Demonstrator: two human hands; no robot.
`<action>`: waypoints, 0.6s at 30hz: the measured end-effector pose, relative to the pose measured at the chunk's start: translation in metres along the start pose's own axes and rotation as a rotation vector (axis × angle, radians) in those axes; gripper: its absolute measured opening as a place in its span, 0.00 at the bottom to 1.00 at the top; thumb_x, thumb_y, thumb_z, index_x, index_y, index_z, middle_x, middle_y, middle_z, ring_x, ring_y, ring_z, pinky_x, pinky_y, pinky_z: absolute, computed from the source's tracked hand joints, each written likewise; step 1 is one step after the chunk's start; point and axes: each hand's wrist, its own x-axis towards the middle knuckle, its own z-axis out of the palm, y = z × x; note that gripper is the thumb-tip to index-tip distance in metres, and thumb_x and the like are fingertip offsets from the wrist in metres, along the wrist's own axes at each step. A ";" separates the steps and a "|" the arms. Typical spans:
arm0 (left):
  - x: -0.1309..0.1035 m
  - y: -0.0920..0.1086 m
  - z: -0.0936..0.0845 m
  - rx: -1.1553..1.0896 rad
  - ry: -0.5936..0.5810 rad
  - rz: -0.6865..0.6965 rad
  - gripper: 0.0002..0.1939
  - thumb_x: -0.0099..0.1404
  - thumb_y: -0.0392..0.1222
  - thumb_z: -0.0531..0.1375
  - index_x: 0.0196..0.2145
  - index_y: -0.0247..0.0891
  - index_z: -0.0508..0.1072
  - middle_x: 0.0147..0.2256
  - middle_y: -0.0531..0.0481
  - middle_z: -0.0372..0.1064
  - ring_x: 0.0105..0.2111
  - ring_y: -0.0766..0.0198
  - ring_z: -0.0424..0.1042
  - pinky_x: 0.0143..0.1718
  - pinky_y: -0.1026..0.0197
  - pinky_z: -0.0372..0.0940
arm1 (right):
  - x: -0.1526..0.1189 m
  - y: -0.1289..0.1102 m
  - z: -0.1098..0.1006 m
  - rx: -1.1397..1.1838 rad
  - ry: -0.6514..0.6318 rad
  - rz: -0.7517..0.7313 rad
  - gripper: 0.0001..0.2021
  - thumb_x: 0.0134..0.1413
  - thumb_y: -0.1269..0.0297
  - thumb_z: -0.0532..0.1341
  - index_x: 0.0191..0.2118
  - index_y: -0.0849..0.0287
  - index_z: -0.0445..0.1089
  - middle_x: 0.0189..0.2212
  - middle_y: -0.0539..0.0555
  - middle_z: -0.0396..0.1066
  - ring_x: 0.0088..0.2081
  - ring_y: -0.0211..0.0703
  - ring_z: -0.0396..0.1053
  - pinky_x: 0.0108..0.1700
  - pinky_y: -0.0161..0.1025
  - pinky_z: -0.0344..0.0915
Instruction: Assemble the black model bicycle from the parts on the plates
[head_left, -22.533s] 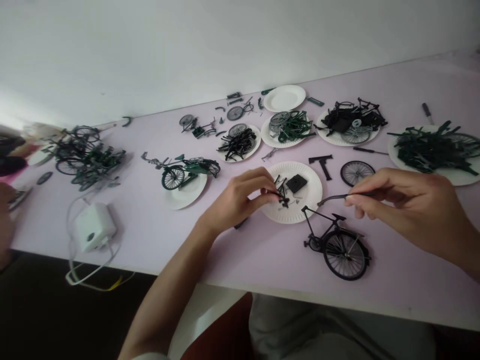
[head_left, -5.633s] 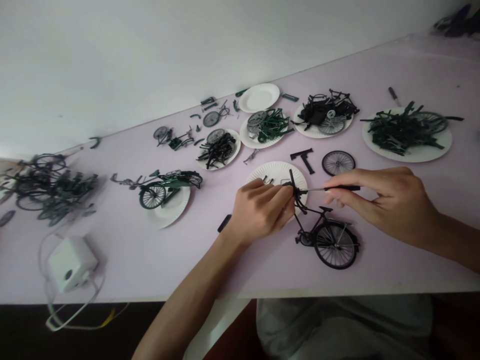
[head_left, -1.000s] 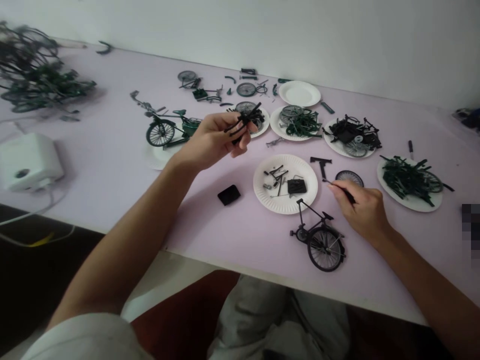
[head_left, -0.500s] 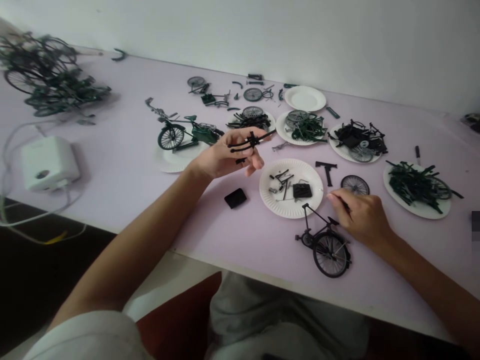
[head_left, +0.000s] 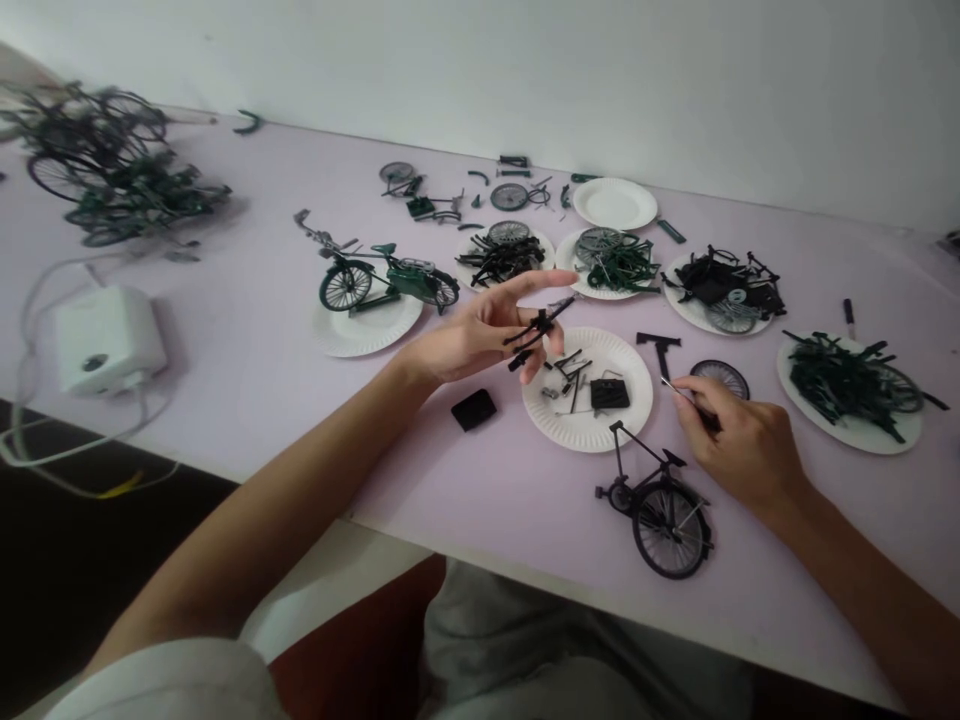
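Note:
My left hand (head_left: 480, 335) pinches a black model bicycle fork (head_left: 541, 322) above the left rim of a paper plate (head_left: 551, 435), its forefinger stretched out. My right hand (head_left: 746, 450) is closed around a small screwdriver (head_left: 708, 420), whose thin metal tip points left. Below the tip, a partly built black model bicycle (head_left: 667, 525) lies on the table with its rear wheel on and no front wheel. A loose wheel (head_left: 720, 378) and a black T-shaped part (head_left: 660, 345) lie just beyond my right hand. Small parts and a black basket-like piece (head_left: 609, 393) rest on the plate.
A green model bicycle (head_left: 382, 275) stands on a plate at left. Plates piled with parts (head_left: 851, 385) line the back and right. A white power adapter (head_left: 109, 340) with cables and a heap of bicycles (head_left: 112, 170) occupy the left. A black block (head_left: 474, 410) lies nearby.
My left hand has moved slightly right and down, tilting the fork. The right hand has turned so that the screwdriver's metal tip now shows. The view has shifted a little.

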 end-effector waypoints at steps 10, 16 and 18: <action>0.004 -0.002 0.023 0.104 0.025 -0.028 0.26 0.66 0.46 0.71 0.57 0.40 0.68 0.39 0.45 0.78 0.25 0.63 0.79 0.33 0.58 0.76 | 0.006 -0.010 -0.023 0.210 -0.048 -0.067 0.05 0.63 0.74 0.64 0.44 0.64 0.73 0.29 0.52 0.72 0.28 0.39 0.70 0.31 0.37 0.65; 0.006 -0.009 0.032 0.129 0.003 0.075 0.13 0.75 0.44 0.62 0.54 0.38 0.70 0.42 0.42 0.78 0.35 0.59 0.81 0.41 0.56 0.76 | 0.007 -0.029 -0.031 0.486 -0.185 -0.134 0.10 0.64 0.75 0.64 0.49 0.63 0.70 0.38 0.57 0.77 0.40 0.42 0.75 0.43 0.37 0.71; 0.006 -0.010 0.035 0.174 0.040 0.104 0.11 0.74 0.43 0.62 0.51 0.37 0.73 0.41 0.42 0.79 0.40 0.58 0.80 0.43 0.57 0.75 | 0.006 -0.031 -0.030 0.503 -0.234 -0.136 0.09 0.65 0.74 0.64 0.50 0.62 0.70 0.39 0.57 0.78 0.41 0.42 0.76 0.43 0.37 0.72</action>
